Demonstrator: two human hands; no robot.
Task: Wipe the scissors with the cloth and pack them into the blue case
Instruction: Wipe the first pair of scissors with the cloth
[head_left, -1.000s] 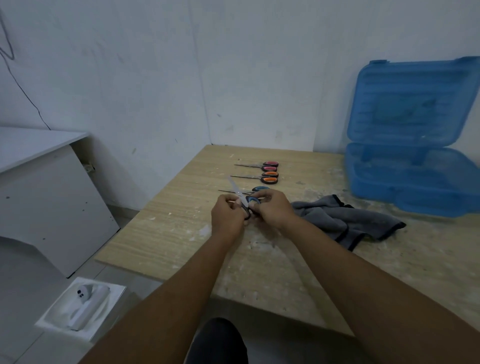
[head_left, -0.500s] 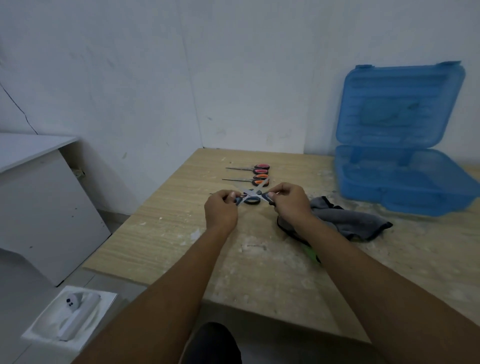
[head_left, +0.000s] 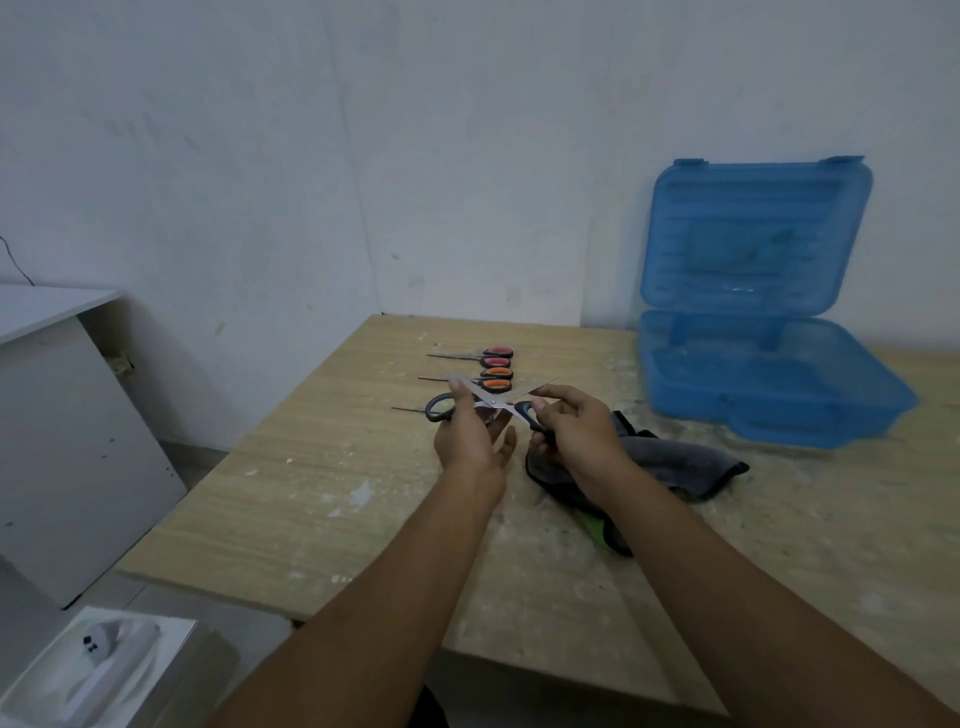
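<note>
So, step-wise this looks like the very start of the wipe, since the cloth isn't on a blade yet. The desk (head_left: 322, 499) fills the lower middle of the frame. One blue case (head_left: 779, 395) stands lid-up at the right, and I can't make out anything inside it. One grey cloth (head_left: 675, 462) lies crumpled just right of centre, partly under the right hand (head_left: 576, 436).

Scissors count: one held pair (head_left: 491, 404) at centre, blades spread wide. The left hand (head_left: 470, 441) has its grip pinched near the pivot, and the right's grip is on a handle. Behind them lie one red pair (head_left: 493, 357) and one orange pair (head_left: 493, 379). There's also a blade tip (head_left: 408, 409) that's probably a fourth pair.

Next move, I'd guess, is to free a hand for the cloth, minding those bare edges.
</note>
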